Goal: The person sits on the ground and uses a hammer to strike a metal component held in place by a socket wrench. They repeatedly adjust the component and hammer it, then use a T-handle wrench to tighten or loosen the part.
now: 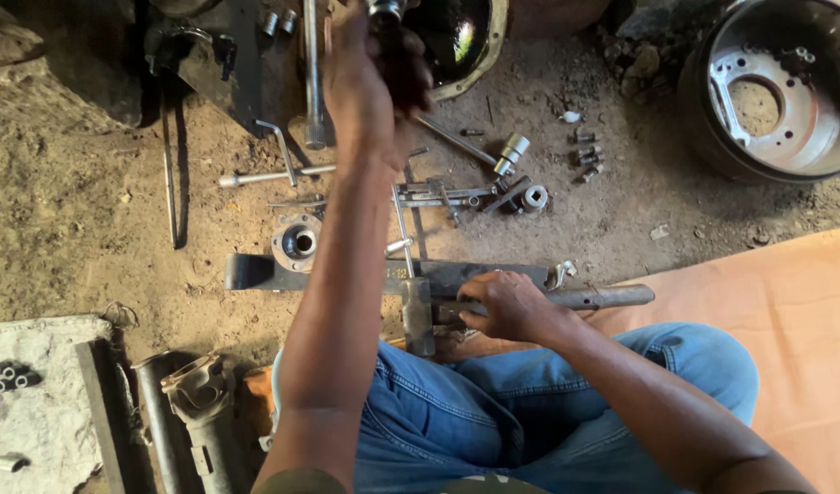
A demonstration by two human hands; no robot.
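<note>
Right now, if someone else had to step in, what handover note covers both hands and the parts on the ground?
Left hand: raised, closed on a dark object whose kind cannot be told.
Right hand: gripping the hammer handle; the hammer head rests across the flat dark steel bar.
Nearby on the dirt: round flange, sockets and wrenches, brake drum upper right.
Done or left: cannot tell from this view.

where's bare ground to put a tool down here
Bare dirt lies at left between the long rod and the concrete slab, and at right between the bolts and orange mat. Crowded: the middle, around the wrenches, flange and flat bar.
</note>
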